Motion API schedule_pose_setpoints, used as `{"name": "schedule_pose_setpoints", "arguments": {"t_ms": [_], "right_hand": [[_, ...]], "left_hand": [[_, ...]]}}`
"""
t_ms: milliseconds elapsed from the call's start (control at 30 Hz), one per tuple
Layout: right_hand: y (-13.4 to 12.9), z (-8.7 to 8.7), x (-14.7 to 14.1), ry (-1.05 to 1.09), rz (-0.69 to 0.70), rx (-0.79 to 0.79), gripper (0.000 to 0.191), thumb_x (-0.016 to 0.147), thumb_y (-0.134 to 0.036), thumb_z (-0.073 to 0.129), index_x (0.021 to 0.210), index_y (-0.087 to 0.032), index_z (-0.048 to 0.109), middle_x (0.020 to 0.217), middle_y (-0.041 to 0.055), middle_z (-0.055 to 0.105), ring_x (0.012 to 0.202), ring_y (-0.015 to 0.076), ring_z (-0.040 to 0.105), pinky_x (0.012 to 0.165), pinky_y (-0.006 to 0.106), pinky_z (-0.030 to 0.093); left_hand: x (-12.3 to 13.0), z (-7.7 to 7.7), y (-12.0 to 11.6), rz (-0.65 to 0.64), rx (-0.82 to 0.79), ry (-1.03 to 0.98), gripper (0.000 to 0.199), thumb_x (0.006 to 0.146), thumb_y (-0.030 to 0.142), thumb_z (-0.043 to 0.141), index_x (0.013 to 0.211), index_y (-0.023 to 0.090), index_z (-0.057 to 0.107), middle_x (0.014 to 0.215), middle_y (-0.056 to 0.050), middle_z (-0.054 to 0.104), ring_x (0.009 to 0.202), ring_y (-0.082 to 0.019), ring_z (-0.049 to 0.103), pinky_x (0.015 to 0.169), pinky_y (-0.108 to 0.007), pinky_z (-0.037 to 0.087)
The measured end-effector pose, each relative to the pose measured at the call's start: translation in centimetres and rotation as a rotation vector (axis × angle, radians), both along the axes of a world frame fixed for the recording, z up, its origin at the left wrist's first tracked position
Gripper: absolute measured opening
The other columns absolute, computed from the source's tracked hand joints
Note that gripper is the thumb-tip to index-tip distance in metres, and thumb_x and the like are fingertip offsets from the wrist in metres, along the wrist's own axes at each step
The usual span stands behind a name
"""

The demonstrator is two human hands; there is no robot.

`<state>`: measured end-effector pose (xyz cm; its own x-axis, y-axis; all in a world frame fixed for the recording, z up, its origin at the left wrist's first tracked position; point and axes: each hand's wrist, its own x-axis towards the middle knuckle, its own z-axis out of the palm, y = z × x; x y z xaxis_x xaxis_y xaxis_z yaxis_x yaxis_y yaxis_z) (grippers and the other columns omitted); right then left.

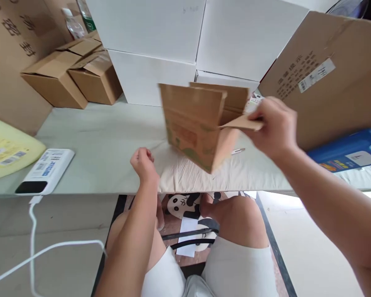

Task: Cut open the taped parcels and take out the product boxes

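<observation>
An open cardboard box (194,128) with green and reddish print stands tilted over the cloth-covered surface, its flaps up and slightly blurred. My right hand (273,123) pinches the flap on the box's right side between thumb and fingers. To the left of the box, my left hand (143,163) is raised with its fingers curled in, apart from the carton. Whether anything small is inside those curled fingers cannot be made out. A small slim pen-like object (238,151) lies on the cloth just right of the box.
White boxes (154,74) are stacked behind. Small brown cartons (92,78) and bottles (74,24) stand back left. A yellow jug (9,148) and a white power bank (46,171) with a cable lie left. A large carton (334,82) and blue bottle (349,150) are right.
</observation>
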<state>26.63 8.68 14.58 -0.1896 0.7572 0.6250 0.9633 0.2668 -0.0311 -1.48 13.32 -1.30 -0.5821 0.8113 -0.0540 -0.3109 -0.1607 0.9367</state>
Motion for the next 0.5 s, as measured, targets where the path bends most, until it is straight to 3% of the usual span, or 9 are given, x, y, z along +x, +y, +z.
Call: {"name": "schedule_pose_setpoints", "arguments": {"t_ms": [133, 233, 300, 367, 433, 500], "right_hand": [[-3.7, 2.4, 9.2, -0.007, -0.466, 0.318, 0.045, 0.073, -0.057, 0.076, 0.066, -0.025, 0.046, 0.066, 0.0044, 0.055, 0.070, 0.0197, 0.056, 0.066, 0.037, 0.038], [-5.8, 2.3, 14.2, -0.009, -0.745, 0.426, 0.050, 0.067, -0.054, 0.082, 0.061, -0.026, 0.042, 0.062, 0.0031, 0.049, 0.071, 0.0224, 0.058, 0.068, 0.039, 0.039], [-6.9, 1.0, 16.3, 0.016, -0.844, 0.330, 0.050, 0.062, -0.040, 0.085, 0.058, -0.026, 0.037, 0.061, 0.0026, 0.046, 0.074, 0.0250, 0.058, 0.069, 0.041, 0.039], [-7.6, -1.0, 17.5, 0.047, -0.878, 0.127, 0.046, 0.062, -0.030, 0.081, 0.060, -0.027, 0.035, 0.064, 0.0041, 0.048, 0.079, 0.0276, 0.058, 0.071, 0.042, 0.040], [-7.9, -3.0, 18.2, 0.073, -0.836, -0.077, 0.038, 0.071, -0.032, 0.075, 0.066, -0.027, 0.037, 0.074, 0.0074, 0.054, 0.086, 0.0298, 0.057, 0.076, 0.043, 0.042], [-7.5, -4.5, 18.6, 0.083, -0.798, -0.183, 0.033, 0.081, -0.041, 0.066, 0.073, -0.028, 0.037, 0.084, 0.0100, 0.058, 0.092, 0.0308, 0.055, 0.081, 0.045, 0.041]], "left_hand": [[2.5, 0.1, 0.7, -0.123, 0.051, 0.022, 0.018, 0.061, 0.025, 0.054, 0.048, 0.020, 0.042, 0.046, 0.007, 0.028, 0.047, -0.007, 0.025, 0.047, -0.023, 0.017], [3.5, 0.1, 1.1, -0.192, 0.079, 0.095, 0.019, 0.063, 0.024, 0.052, 0.049, 0.020, 0.041, 0.048, 0.006, 0.027, 0.048, -0.007, 0.024, 0.047, -0.024, 0.016], [3.6, 0.0, 1.2, -0.236, 0.077, 0.142, 0.020, 0.065, 0.023, 0.053, 0.049, 0.020, 0.040, 0.049, 0.006, 0.025, 0.048, -0.008, 0.023, 0.047, -0.025, 0.014], [3.3, -0.1, 1.3, -0.272, 0.068, 0.181, 0.022, 0.065, 0.023, 0.054, 0.049, 0.020, 0.039, 0.050, 0.006, 0.022, 0.048, -0.007, 0.020, 0.047, -0.026, 0.011], [2.8, 0.0, 1.6, -0.278, 0.051, 0.193, 0.023, 0.064, 0.022, 0.055, 0.049, 0.020, 0.038, 0.050, 0.006, 0.022, 0.047, -0.007, 0.020, 0.047, -0.027, 0.009], [2.4, 0.1, 2.0, -0.262, 0.028, 0.170, 0.023, 0.063, 0.021, 0.054, 0.048, 0.020, 0.037, 0.050, 0.006, 0.022, 0.047, -0.007, 0.019, 0.047, -0.028, 0.009]]}}
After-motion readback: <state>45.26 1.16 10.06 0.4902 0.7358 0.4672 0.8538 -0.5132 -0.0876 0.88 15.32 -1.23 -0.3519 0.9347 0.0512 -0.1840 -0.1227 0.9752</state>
